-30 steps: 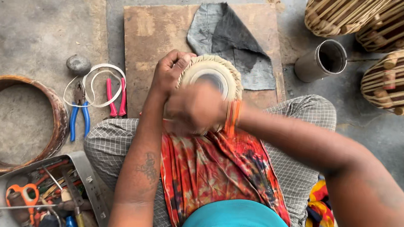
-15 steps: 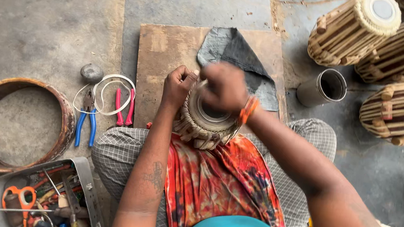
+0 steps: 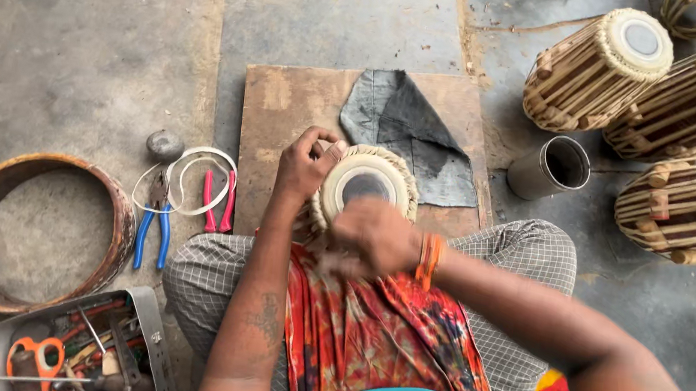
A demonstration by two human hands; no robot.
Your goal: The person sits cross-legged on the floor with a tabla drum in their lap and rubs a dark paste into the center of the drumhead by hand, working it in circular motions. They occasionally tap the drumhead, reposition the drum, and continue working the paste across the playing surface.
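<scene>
head: small drum [image 3: 364,182] on lap, frame centre | left hand [image 3: 306,164] at drum's 9 o'clock, fingers curled gripping rim | right hand [image 3: 371,239] at 6 o'clock, blurred, fingers unclear | pliers [image 3: 153,220] at 9 o'clock | metal cup [image 3: 551,167] at 2 o'clock

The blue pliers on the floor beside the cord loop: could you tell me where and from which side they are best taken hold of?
Grip the blue pliers by the two blue handles, coming from above at the end nearer the person. They lie flat with the handles free, while the jaw end lies at the white cord loop, with red pliers close on one side.
</scene>
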